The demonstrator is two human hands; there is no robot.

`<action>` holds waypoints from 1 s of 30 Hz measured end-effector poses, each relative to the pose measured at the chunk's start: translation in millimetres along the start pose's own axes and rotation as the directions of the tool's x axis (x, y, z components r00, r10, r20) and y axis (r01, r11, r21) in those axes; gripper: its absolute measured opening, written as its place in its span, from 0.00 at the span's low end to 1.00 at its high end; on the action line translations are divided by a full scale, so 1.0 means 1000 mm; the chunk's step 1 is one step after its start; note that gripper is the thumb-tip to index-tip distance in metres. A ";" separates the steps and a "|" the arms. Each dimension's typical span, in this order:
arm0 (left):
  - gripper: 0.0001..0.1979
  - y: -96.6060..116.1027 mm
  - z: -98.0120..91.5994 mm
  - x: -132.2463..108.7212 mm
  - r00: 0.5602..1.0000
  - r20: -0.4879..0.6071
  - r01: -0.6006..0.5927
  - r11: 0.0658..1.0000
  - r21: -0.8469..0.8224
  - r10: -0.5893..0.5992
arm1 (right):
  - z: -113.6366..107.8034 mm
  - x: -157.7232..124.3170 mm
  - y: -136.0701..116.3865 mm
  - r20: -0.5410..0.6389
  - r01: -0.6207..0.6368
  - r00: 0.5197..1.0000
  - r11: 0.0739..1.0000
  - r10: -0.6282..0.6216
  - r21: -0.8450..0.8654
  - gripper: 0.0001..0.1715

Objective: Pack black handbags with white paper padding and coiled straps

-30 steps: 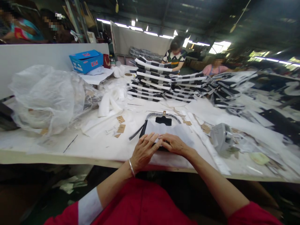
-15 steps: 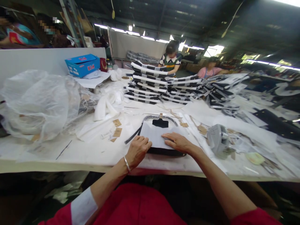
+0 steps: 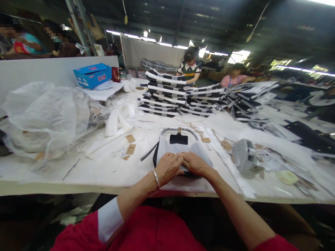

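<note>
- The bag (image 3: 178, 139) lies at twelve o'clock from the person, under a white sheet (image 3: 164, 148).
- Left hand (image 3: 170, 169) and right hand (image 3: 195, 164) meet on the sheet, fingers bent; whether they pinch it, I cannot tell.
- Uneven pressing could crease or shift the sheet.
- Pulling toward six o'clock could bring the bag over the table (image 3: 104, 184) edge, just beside it.
- Sideways room ends at card tags (image 3: 131, 149), nine o'clock, and tape dispenser (image 3: 243, 153), three.

The person wears a red shirt (image 3: 146, 226) with a faint seam running down the front and a small round button (image 3: 160, 241) in matching red. The left sleeve (image 3: 81, 230) is red and ends in a wide white cuff (image 3: 110, 219). A thin, shiny silver bracelet (image 3: 156, 179) circles the wrist behind the left hand (image 3: 169, 167). The right sleeve (image 3: 277, 244) shows red.
</note>
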State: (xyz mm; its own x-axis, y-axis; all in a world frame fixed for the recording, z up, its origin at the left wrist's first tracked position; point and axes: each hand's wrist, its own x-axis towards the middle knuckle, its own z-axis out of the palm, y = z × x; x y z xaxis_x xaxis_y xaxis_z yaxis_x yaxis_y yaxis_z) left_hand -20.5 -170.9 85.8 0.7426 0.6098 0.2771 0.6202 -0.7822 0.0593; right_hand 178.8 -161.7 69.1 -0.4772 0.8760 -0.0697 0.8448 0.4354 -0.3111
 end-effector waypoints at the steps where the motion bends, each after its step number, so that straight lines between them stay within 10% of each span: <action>1: 0.17 0.001 0.005 -0.002 1.000 0.008 -0.008 1.000 -0.009 0.008 | 0.002 -0.002 0.000 -0.017 -0.001 1.000 1.000 0.001 -0.005 0.24; 11: 0.17 -0.008 0.030 -0.046 0.985 -0.102 -0.152 0.974 -0.170 0.136 | 0.018 -0.034 -0.016 -0.242 0.080 0.966 0.995 -0.094 -0.066 0.23; 18: 0.25 -0.013 0.028 -0.030 0.994 0.048 -0.089 0.970 -0.224 0.102 | 0.016 -0.035 -0.029 -0.245 -0.014 0.969 0.975 -0.041 -0.220 0.21; 30: 0.22 -0.012 0.026 -0.014 0.990 0.137 -0.002 0.977 -0.214 0.032 | -0.004 -0.009 -0.020 -0.020 -0.066 0.998 0.989 0.064 -0.135 0.20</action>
State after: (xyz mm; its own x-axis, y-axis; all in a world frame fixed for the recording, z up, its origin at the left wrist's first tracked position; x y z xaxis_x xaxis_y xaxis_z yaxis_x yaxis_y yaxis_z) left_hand -31.8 -167.4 56.2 0.7894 0.5965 0.1451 0.5505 -0.7925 0.2624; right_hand 167.1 -177.7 79.5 -0.4176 0.9059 -0.0707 0.8992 0.4008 -0.1755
